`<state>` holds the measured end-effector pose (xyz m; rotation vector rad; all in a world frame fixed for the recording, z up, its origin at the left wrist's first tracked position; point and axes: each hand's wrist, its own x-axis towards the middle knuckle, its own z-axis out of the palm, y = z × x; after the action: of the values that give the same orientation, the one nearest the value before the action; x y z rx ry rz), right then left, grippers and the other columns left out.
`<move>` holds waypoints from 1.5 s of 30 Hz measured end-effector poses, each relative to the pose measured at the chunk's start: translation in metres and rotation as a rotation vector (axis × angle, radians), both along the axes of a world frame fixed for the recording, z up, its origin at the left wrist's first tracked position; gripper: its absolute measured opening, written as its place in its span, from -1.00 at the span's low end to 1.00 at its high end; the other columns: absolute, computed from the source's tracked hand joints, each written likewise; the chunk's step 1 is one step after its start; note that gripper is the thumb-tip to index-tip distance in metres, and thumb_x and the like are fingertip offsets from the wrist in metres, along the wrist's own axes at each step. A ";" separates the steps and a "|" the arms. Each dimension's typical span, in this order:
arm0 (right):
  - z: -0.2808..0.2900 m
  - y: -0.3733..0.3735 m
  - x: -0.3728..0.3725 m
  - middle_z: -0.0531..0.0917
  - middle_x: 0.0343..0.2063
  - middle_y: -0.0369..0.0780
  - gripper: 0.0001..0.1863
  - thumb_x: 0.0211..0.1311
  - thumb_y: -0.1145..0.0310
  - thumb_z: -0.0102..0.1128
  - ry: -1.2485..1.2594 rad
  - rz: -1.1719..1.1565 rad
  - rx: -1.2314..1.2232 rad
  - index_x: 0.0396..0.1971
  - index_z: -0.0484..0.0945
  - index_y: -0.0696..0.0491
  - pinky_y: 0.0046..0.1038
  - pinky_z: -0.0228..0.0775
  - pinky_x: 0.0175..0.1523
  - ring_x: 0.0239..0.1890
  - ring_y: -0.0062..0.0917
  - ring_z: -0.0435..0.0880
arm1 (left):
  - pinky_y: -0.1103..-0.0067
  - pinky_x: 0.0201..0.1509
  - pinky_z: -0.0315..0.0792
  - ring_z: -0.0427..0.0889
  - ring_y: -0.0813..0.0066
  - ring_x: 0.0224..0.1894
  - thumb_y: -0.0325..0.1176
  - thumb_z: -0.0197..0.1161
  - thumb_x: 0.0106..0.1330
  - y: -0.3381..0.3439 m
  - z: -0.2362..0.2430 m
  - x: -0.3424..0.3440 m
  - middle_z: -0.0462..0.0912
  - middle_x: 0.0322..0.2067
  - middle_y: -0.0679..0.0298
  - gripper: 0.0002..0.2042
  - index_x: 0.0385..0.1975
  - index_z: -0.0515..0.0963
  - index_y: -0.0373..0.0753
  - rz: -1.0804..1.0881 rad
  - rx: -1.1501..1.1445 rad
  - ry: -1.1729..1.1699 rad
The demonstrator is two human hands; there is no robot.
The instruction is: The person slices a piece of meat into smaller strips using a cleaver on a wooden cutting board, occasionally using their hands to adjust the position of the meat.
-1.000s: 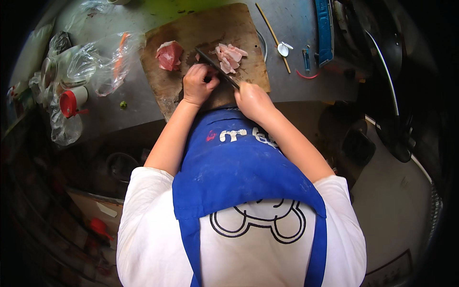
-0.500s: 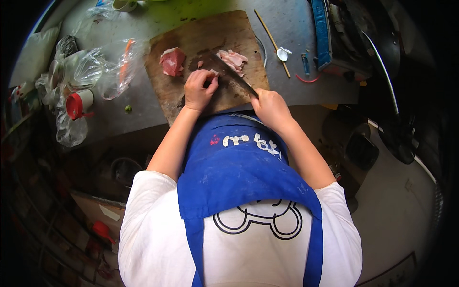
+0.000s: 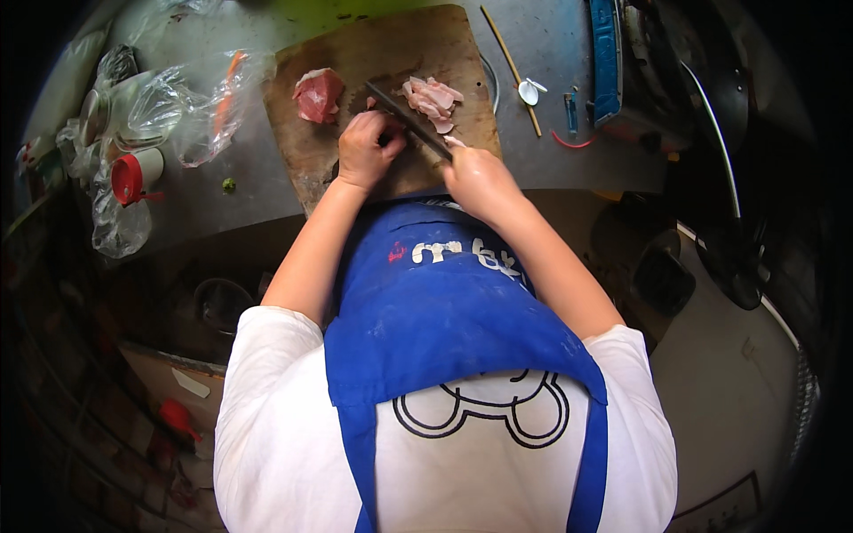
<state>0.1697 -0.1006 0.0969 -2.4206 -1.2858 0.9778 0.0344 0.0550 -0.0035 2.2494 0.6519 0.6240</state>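
My right hand is wrapped round the handle of a kitchen knife. Its dark blade slants up and left across a wooden cutting board, passing just beside the fingertips of my left hand. Those left fingers are curled down on a piece of meat, mostly hidden now by the hand and blade. Right of the blade lies a pile of pale pink meat slices. A larger red chunk of meat rests on the board's left part, and a small scrap sits by the knife tip.
Crumpled clear plastic bags and a red-lidded white container are on the left of the metal table. On the right are a wooden stick, a small white spoon-like piece and a blue-sided stove.
The knife and my right hand have shifted left, bringing the blade against my left fingertips. A pale bit of meat that showed at those fingers is now covered. The view has tilted slightly.
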 end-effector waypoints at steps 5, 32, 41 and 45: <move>0.002 -0.004 -0.005 0.69 -0.33 0.17 -0.72 0.30 0.32 0.15 0.021 -0.030 -0.045 -0.44 0.61 0.27 -0.02 0.55 -0.06 -0.22 0.08 0.70 | 0.36 -0.16 0.54 0.65 0.17 -0.29 -0.42 0.37 -0.01 0.001 0.000 0.003 0.66 -0.41 0.23 -0.87 -0.45 0.59 -0.18 0.022 0.087 -0.080; 0.018 -0.037 0.019 0.68 -0.45 0.13 -0.70 0.36 0.26 0.12 0.014 -0.154 0.021 -0.42 0.60 0.21 -0.01 0.53 -0.14 -0.31 0.06 0.69 | 0.30 0.00 0.54 0.67 0.24 -0.20 -0.49 0.39 -0.01 -0.002 -0.001 0.025 0.68 -0.35 0.30 -0.80 -0.35 0.61 -0.13 -0.095 0.088 -0.091; 0.025 -0.034 0.004 0.68 -0.44 0.14 -0.73 0.35 0.29 0.12 -0.006 -0.121 -0.103 -0.40 0.58 0.22 -0.01 0.54 -0.14 -0.32 0.07 0.69 | 0.24 0.09 0.53 0.65 0.18 -0.28 -0.42 0.40 -0.04 0.000 -0.004 0.019 0.64 -0.40 0.29 -0.84 -0.43 0.59 -0.11 -0.066 0.099 -0.003; 0.007 -0.011 0.002 0.69 -0.41 0.15 -0.74 0.33 0.32 0.12 0.004 -0.120 -0.081 -0.43 0.60 0.22 0.00 0.54 -0.13 -0.29 0.07 0.70 | 0.26 0.07 0.53 0.65 0.17 -0.28 -0.41 0.41 -0.04 -0.001 -0.009 0.018 0.64 -0.41 0.27 -0.84 -0.45 0.59 -0.10 -0.051 0.095 -0.021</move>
<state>0.1717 -0.1121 0.1041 -2.5214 -1.1049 1.0191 0.0523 0.0538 -0.0128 2.3363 0.5630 0.6646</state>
